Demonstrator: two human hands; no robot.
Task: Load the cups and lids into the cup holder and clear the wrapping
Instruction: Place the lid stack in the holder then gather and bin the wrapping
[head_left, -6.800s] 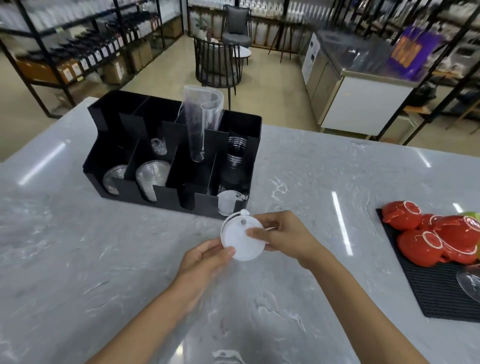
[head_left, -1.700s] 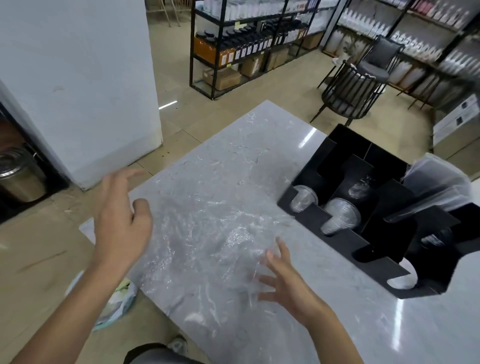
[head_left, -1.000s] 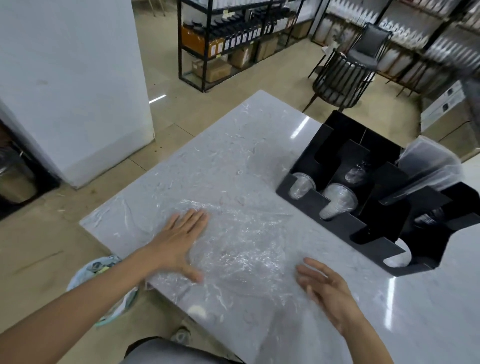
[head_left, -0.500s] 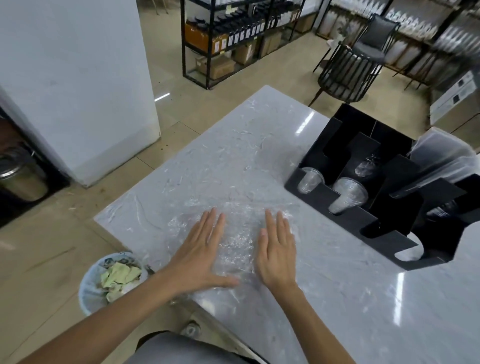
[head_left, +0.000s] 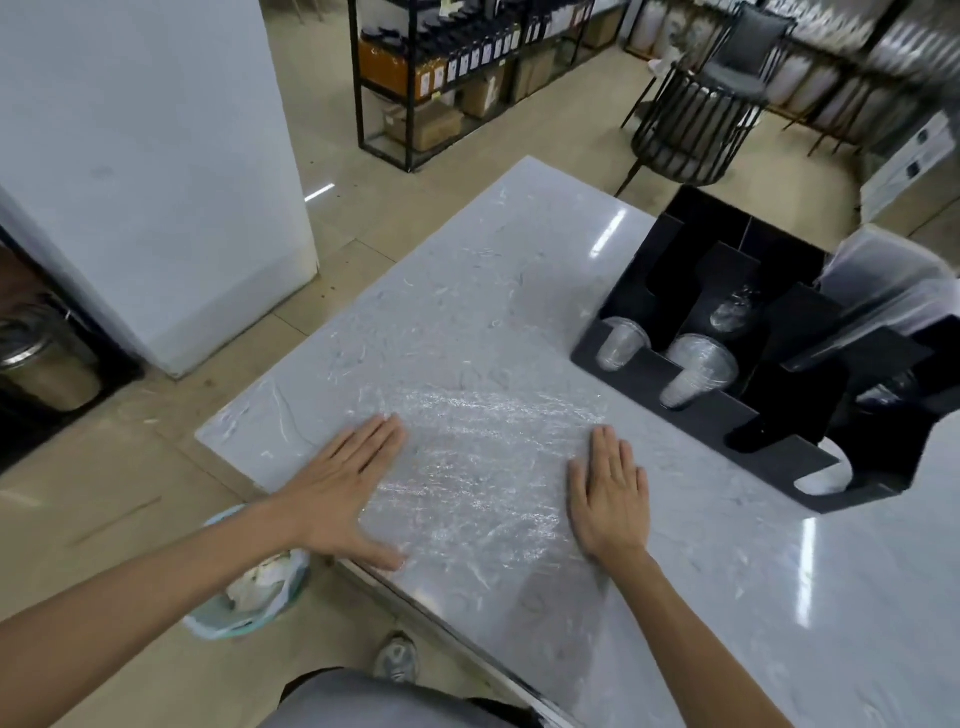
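Observation:
A clear crinkled plastic wrapping (head_left: 478, 457) lies spread flat on the grey marble counter (head_left: 467, 291). My left hand (head_left: 348, 488) presses flat on its left edge, fingers together. My right hand (head_left: 610, 493) lies flat on its right edge. The black cup holder (head_left: 675, 384) stands to the right. Clear cups (head_left: 696, 366) lie in its front slots, and a white lid (head_left: 826, 480) shows in its near end slot. A tall plastic sleeve (head_left: 893, 291) sticks out of the holder's back.
A waste bin with a bag (head_left: 254, 587) sits on the floor below the counter's near corner. A white pillar (head_left: 156, 156) stands at the left, a metal bin (head_left: 41, 358) beside it. Black shelving (head_left: 457, 62) and a wire chair (head_left: 696, 119) stand beyond the counter.
My hands have slid apart across the wrapping, from close together at its middle to its left and right edges, flattening it out wider.

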